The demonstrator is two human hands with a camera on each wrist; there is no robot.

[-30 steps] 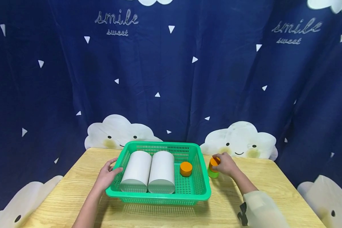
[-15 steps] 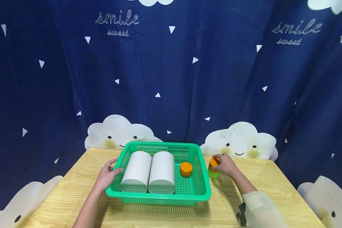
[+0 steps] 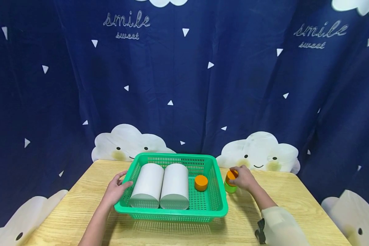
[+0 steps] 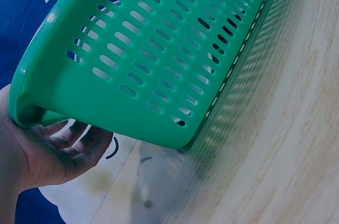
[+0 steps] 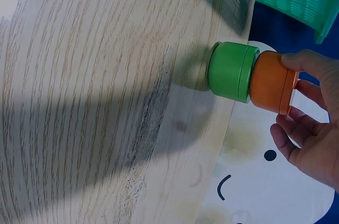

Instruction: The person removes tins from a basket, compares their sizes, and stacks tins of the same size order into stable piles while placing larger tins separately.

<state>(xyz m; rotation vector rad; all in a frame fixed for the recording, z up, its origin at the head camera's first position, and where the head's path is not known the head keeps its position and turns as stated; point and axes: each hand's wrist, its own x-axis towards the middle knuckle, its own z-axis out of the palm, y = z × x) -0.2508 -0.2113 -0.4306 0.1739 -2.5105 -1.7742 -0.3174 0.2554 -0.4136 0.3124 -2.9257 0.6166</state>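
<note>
My left hand (image 3: pixel 114 190) grips the left side of the green plastic basket (image 3: pixel 172 212), thumb over the rim and fingers curled beneath it, as the left wrist view shows. Two large white cylinders, a left one (image 3: pixel 148 181) and a right one (image 3: pixel 174 181), lie side by side in the basket. To their right stands a small orange round jar (image 3: pixel 201 183). Right of the basket, my right hand (image 3: pixel 245 178) pinches another orange round jar (image 5: pixel 268 82) by its lid end. This jar sits on top of a green round jar (image 5: pixel 229 70), which stands on the table.
The wooden table (image 3: pixel 295 205) has its back edge against a dark blue curtain (image 3: pixel 184 85) printed with white clouds and triangles. In the right wrist view the basket's side is close to the stacked jars.
</note>
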